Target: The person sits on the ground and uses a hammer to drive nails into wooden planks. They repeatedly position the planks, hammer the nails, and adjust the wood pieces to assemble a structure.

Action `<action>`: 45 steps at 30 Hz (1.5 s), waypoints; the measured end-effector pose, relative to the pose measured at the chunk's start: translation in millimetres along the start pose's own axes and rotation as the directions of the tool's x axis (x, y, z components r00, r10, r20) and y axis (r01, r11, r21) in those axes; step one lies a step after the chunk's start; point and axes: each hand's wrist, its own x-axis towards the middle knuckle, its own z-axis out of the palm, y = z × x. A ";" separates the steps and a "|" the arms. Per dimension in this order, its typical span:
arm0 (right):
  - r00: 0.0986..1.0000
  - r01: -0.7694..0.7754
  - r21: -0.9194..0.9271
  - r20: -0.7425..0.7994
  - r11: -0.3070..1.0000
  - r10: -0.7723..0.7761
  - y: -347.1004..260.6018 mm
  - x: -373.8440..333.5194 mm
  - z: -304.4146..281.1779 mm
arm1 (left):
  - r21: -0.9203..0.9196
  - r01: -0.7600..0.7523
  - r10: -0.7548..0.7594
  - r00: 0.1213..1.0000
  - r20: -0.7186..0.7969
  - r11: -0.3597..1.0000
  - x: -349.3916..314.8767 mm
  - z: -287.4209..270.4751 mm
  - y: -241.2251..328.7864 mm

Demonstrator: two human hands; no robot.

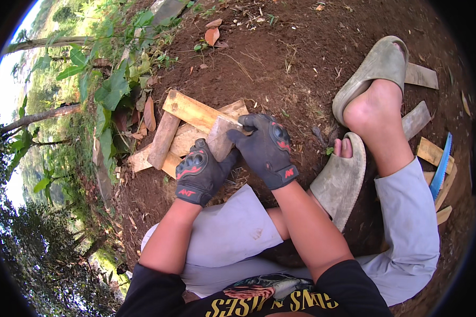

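Observation:
Both my hands wear black gloves with red trim. Between them, above a small pile of boards, is a short, weathered wooden board (pixel 220 139), tilted. My left hand (pixel 200 171) grips its lower left side. My right hand (pixel 264 148) is closed on its right edge, with the thumb and fingers near the upper corner. Just beyond lie a yellowish plank (pixel 193 112), a greyish-brown plank (pixel 164 138) and a paler plank (pixel 140 158), overlapping on the soil. My gloves and the held board hide part of this pile.
My feet in grey-green slides (pixel 344 179) are to the right of my hands. Farther right, a blue saw blade (pixel 441 165) lies over wood offcuts (pixel 431 153). More boards (pixel 421 76) lie near my far foot. Leafy plants (pixel 112 90) and a slope border the left.

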 end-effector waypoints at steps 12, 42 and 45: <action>1.000 0.015 -0.011 0.013 1.000 -0.015 -4.2 -1.8 -4.1 | -0.004 -0.015 0.015 1.000 -0.008 1.000 1.3 1.2 -2.2; 1.000 0.007 -0.168 0.014 0.986 -0.005 -12.1 1.6 -2.1 | -0.056 -0.081 0.096 0.924 0.371 0.995 1.5 -51.6 -57.9; 1.000 0.001 -0.156 0.011 0.988 0.001 -8.7 3.2 -1.0 | -0.076 -0.082 0.101 0.948 0.300 0.994 2.6 -33.4 -57.9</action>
